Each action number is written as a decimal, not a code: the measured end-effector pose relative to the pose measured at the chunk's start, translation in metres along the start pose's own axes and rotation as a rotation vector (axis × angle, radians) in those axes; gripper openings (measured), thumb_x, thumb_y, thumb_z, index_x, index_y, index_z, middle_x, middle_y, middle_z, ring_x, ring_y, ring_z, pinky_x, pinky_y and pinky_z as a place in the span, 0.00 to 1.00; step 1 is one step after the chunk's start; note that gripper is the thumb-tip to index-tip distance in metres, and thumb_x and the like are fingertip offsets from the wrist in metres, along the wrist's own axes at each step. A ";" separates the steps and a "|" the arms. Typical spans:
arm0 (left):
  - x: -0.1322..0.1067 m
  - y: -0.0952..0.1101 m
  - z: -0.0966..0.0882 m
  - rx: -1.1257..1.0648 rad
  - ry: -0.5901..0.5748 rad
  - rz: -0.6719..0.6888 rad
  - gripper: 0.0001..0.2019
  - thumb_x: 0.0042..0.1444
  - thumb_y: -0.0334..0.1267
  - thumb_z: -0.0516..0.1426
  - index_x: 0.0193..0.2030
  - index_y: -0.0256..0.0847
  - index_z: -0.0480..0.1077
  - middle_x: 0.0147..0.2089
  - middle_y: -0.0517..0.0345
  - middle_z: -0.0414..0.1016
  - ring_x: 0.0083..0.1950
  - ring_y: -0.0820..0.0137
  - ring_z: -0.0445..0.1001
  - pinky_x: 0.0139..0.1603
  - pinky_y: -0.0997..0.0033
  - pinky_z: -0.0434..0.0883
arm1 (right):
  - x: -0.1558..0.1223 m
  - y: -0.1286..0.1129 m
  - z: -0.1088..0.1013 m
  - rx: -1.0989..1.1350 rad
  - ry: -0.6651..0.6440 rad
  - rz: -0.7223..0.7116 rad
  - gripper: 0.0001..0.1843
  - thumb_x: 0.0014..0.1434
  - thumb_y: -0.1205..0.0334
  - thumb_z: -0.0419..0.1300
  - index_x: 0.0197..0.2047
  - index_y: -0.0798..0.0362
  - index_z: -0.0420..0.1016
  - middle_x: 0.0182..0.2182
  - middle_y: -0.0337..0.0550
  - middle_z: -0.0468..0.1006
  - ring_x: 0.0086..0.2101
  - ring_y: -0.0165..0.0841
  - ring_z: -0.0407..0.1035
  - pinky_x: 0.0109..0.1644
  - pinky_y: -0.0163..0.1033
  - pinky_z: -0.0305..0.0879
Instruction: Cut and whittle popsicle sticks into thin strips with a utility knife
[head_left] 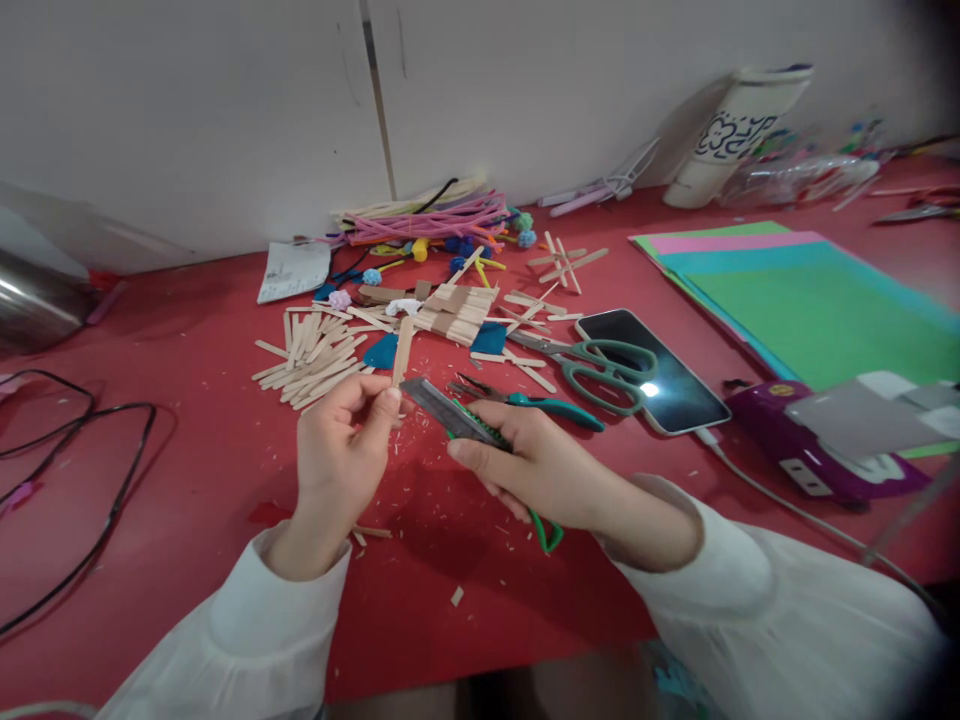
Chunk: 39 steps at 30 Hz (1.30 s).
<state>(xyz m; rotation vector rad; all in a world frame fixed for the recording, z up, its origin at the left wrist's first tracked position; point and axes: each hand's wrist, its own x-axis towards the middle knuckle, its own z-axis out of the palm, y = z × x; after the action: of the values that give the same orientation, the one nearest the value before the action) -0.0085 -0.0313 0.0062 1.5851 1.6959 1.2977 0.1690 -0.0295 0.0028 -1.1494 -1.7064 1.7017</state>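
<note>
Between the thumb and fingers of my left hand (349,440) a wooden craft stick (403,350) is pinched, pointing up and away from me. My right hand (529,460) is wrapped round a green-handled utility knife (450,412), its wide grey blade out. The blade's tip lies just right of the stick's lower part; whether they touch I cannot tell. Small wood shavings are scattered on the red table (427,640) below both hands. Beyond my left hand lies a loose pile of craft sticks (315,355). Teal-handled pliers (555,408) rest just beyond my right hand.
Green-handled scissors (607,368) lie partly over a phone (675,395) with a cable plugged in. Coloured paper sheets (840,300) and a purple power strip (817,440) are at right. Pink pipe cleaners (427,220) sit by the wall. Black cable (124,500) curls at left.
</note>
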 end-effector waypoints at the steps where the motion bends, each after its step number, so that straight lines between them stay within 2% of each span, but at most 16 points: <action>1: 0.000 0.001 0.000 -0.016 0.008 -0.012 0.05 0.52 0.38 0.56 0.28 0.41 0.70 0.24 0.62 0.76 0.26 0.74 0.73 0.31 0.75 0.71 | 0.000 0.000 0.000 0.050 -0.019 0.011 0.13 0.60 0.54 0.53 0.28 0.51 0.57 0.15 0.26 0.61 0.11 0.20 0.55 0.13 0.26 0.53; 6: 0.001 0.008 0.002 -0.086 0.046 -0.063 0.04 0.50 0.37 0.57 0.27 0.40 0.70 0.22 0.63 0.74 0.24 0.74 0.73 0.29 0.75 0.72 | 0.003 0.003 -0.003 0.238 -0.086 0.028 0.13 0.59 0.52 0.55 0.30 0.51 0.59 0.14 0.25 0.62 0.10 0.19 0.55 0.10 0.24 0.51; 9: 0.002 0.010 0.002 -0.099 0.054 -0.079 0.04 0.49 0.36 0.57 0.28 0.40 0.70 0.22 0.63 0.74 0.23 0.75 0.72 0.29 0.77 0.72 | 0.004 0.003 -0.003 0.261 -0.096 0.023 0.14 0.59 0.52 0.55 0.29 0.51 0.59 0.15 0.25 0.63 0.10 0.19 0.55 0.10 0.25 0.52; 11: 0.002 0.010 0.003 -0.117 0.059 -0.098 0.04 0.49 0.36 0.57 0.28 0.40 0.71 0.21 0.64 0.74 0.23 0.76 0.71 0.28 0.77 0.72 | 0.004 0.002 -0.003 0.201 -0.073 -0.005 0.14 0.59 0.52 0.55 0.29 0.51 0.58 0.15 0.25 0.62 0.10 0.19 0.55 0.11 0.25 0.53; 14: 0.003 0.008 0.004 -0.143 0.061 -0.127 0.03 0.49 0.36 0.57 0.28 0.39 0.71 0.22 0.63 0.75 0.23 0.75 0.71 0.28 0.77 0.72 | 0.003 0.001 -0.002 0.029 0.035 -0.072 0.14 0.60 0.53 0.54 0.28 0.51 0.57 0.16 0.26 0.61 0.12 0.20 0.56 0.14 0.27 0.53; 18: 0.003 0.007 0.005 -0.150 0.061 -0.141 0.04 0.49 0.36 0.58 0.28 0.39 0.72 0.22 0.63 0.75 0.24 0.75 0.72 0.28 0.77 0.73 | 0.002 0.003 0.000 -0.211 0.145 -0.164 0.12 0.61 0.54 0.53 0.30 0.51 0.60 0.18 0.29 0.61 0.16 0.22 0.57 0.19 0.30 0.54; 25: 0.001 0.008 0.004 -0.096 0.077 -0.109 0.04 0.50 0.37 0.58 0.29 0.40 0.72 0.23 0.62 0.76 0.24 0.74 0.74 0.29 0.76 0.73 | 0.002 0.005 -0.001 -0.357 0.185 -0.214 0.12 0.62 0.55 0.51 0.30 0.51 0.59 0.21 0.32 0.60 0.21 0.25 0.58 0.25 0.32 0.55; 28: 0.000 0.007 0.004 -0.044 0.066 -0.083 0.04 0.51 0.38 0.58 0.31 0.40 0.73 0.26 0.61 0.78 0.25 0.73 0.75 0.31 0.75 0.74 | 0.001 0.005 -0.001 -0.422 0.206 -0.227 0.10 0.62 0.55 0.51 0.32 0.51 0.61 0.23 0.35 0.64 0.23 0.27 0.59 0.27 0.34 0.56; 31: -0.001 0.005 0.003 -0.010 0.030 -0.044 0.05 0.52 0.38 0.57 0.31 0.40 0.72 0.28 0.61 0.79 0.27 0.73 0.76 0.33 0.74 0.74 | 0.000 0.006 0.001 -0.522 0.238 -0.206 0.09 0.61 0.55 0.50 0.37 0.52 0.62 0.26 0.38 0.67 0.24 0.29 0.60 0.28 0.36 0.56; 34: -0.003 0.003 0.002 0.044 0.012 0.016 0.05 0.54 0.37 0.56 0.31 0.41 0.72 0.28 0.60 0.79 0.30 0.73 0.76 0.36 0.75 0.73 | -0.001 0.007 0.003 -0.594 0.237 -0.167 0.10 0.60 0.55 0.48 0.37 0.52 0.61 0.25 0.39 0.67 0.23 0.30 0.60 0.28 0.37 0.55; 39: -0.004 0.001 0.001 0.118 -0.001 0.082 0.06 0.55 0.36 0.55 0.30 0.41 0.72 0.29 0.61 0.78 0.30 0.73 0.75 0.34 0.76 0.72 | 0.000 0.007 0.004 -0.559 0.240 -0.173 0.08 0.60 0.56 0.50 0.34 0.52 0.60 0.24 0.37 0.65 0.22 0.29 0.59 0.26 0.36 0.54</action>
<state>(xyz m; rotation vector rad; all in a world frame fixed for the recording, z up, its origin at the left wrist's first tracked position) -0.0065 -0.0347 0.0063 1.7387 1.7525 1.2563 0.1672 -0.0330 -0.0044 -1.3243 -2.1128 0.9583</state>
